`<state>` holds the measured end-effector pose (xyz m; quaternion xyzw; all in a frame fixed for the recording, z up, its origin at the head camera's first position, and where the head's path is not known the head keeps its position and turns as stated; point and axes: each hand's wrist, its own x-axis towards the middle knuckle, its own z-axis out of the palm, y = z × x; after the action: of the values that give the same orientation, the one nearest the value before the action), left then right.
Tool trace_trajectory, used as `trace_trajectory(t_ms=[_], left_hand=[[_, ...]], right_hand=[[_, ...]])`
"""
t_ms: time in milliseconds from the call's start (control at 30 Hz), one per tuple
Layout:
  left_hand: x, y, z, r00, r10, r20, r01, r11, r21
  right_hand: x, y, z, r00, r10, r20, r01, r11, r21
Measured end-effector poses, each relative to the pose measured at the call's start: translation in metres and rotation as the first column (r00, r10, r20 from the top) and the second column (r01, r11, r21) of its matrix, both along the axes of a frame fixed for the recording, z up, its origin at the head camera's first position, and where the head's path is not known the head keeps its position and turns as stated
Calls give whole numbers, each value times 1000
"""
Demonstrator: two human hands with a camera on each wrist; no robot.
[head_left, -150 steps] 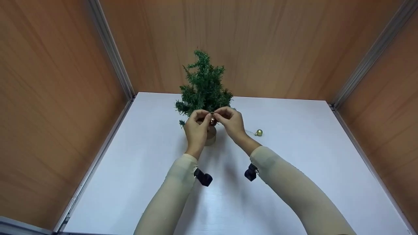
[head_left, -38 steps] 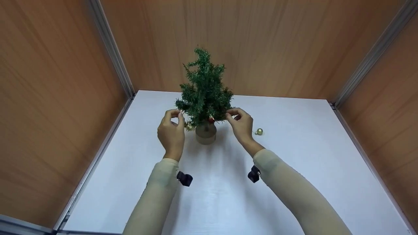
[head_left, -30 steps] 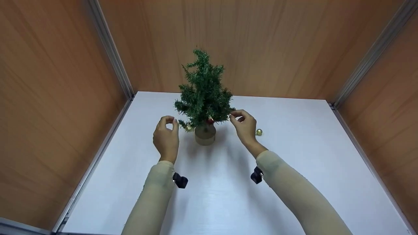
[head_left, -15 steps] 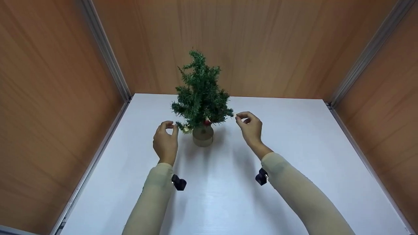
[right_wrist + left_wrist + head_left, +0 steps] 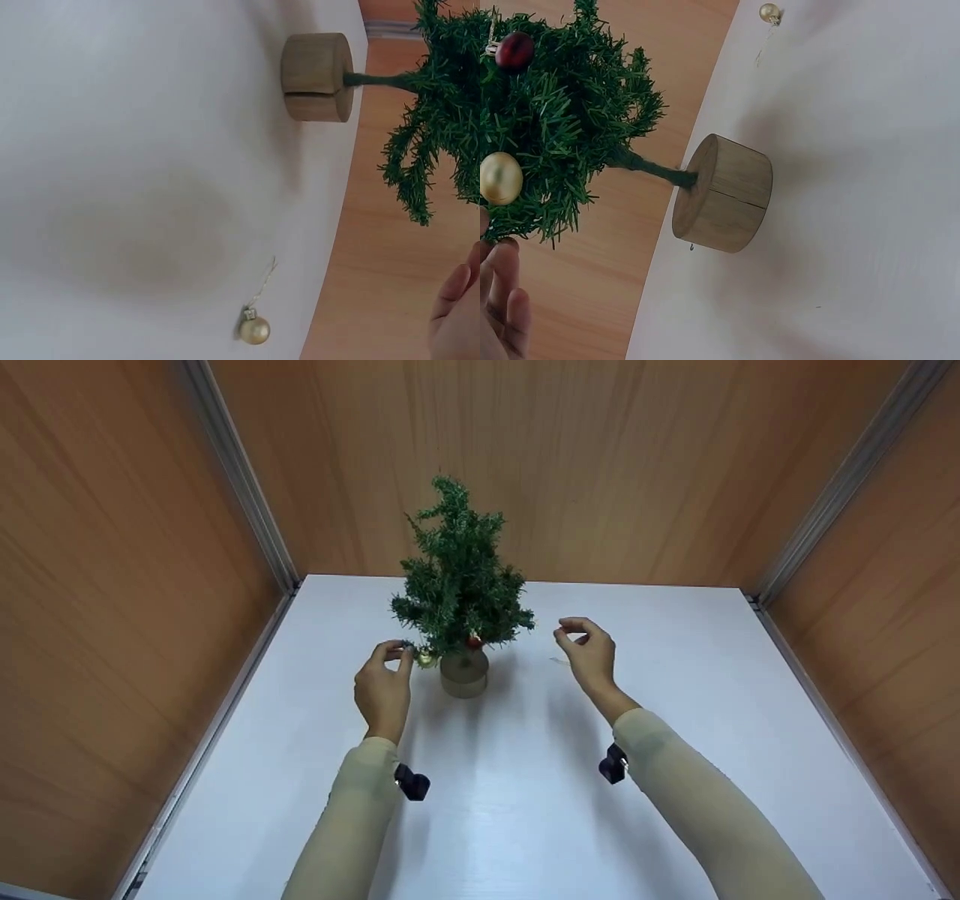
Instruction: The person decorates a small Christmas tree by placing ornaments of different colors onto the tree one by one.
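Note:
A small artificial Christmas tree (image 5: 461, 570) stands upright on a round wooden base (image 5: 735, 199). From its lower branches hang a red ball ornament (image 5: 474, 642) at the front and a gold ball ornament (image 5: 501, 178) at the left. My left hand (image 5: 382, 690) pinches the tip of the lower left branch, beside that gold ball. To the right of the tree, apart from it, my right hand (image 5: 592, 660) is in the air, fingers loosely bent with nothing between them. Another gold ball ornament (image 5: 255, 330) with a string lies on the table, hidden behind the right hand in the head view.
The white table (image 5: 480, 810) is bounded by wood-grain panels (image 5: 637, 472) at the back and both sides. Metal rails (image 5: 247, 472) run along the corners. A small black camera (image 5: 412, 782) sits at each sleeve.
Both hands were together at an ornament before the tree; now the red ball hangs there. The hands parted: the left reached the left branch tip, the right drew away rightward.

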<state>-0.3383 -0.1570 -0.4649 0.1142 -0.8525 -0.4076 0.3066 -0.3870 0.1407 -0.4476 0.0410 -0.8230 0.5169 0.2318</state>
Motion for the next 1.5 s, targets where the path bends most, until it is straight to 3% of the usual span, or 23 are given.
trace_trajectory(t_ms=[267,767,1067,1500], left_hand=[[-1,-2,-2,1000,-3,-1,3,1000,16],[-3,4,-7,1000,-31,1,31,998,48],[-5,4,-11,999,-38,16,37,997,69],[-6,-1,-13,999,-35,16,34,998,61]], right_hand=[[-7,17,-11,992,59,108,-67,995,74],[-18,62,-45,986,-66,153,57,996,63],[-24,69,-60,976,-79,205,78,997,14],[-33,81,-76,962,-79,263,67,996,53]])
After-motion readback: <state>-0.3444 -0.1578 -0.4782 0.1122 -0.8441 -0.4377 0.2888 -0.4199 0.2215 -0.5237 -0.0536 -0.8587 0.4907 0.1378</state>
